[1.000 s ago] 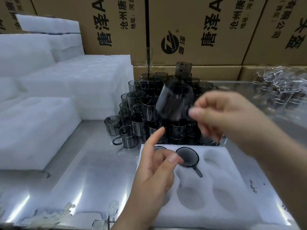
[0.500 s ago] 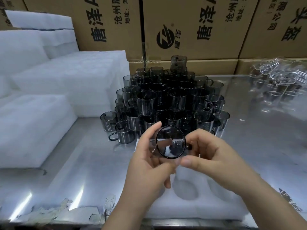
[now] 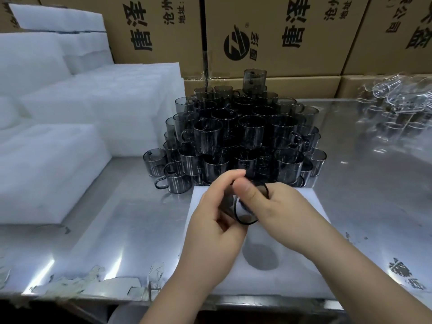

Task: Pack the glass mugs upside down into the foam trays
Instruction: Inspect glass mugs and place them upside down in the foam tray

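Observation:
A smoky grey glass mug (image 3: 244, 212) is held between both hands over the back of a white foam tray (image 3: 311, 277) lying on the steel table. My left hand (image 3: 215, 218) grips its left side with curled fingers. My right hand (image 3: 275, 206) grips it from the right, thumb across the top. The mug is tilted, its dark rim facing me and downwards. One empty round pocket (image 3: 260, 257) of the tray shows below the hands. A stacked pile of dark glass mugs (image 3: 236, 141) stands just behind the tray.
White foam tray stacks (image 3: 53, 164) fill the left of the steel table (image 3: 117, 230). Clear glass mugs (image 3: 397, 108) lie at the back right. Printed cardboard boxes (image 3: 268, 36) wall off the back. The table's front edge (image 3: 93, 298) is near me.
The right hand carried the mug down from above the pile to the left hand. Both hands now hold it lower, over the tray, and have tilted it.

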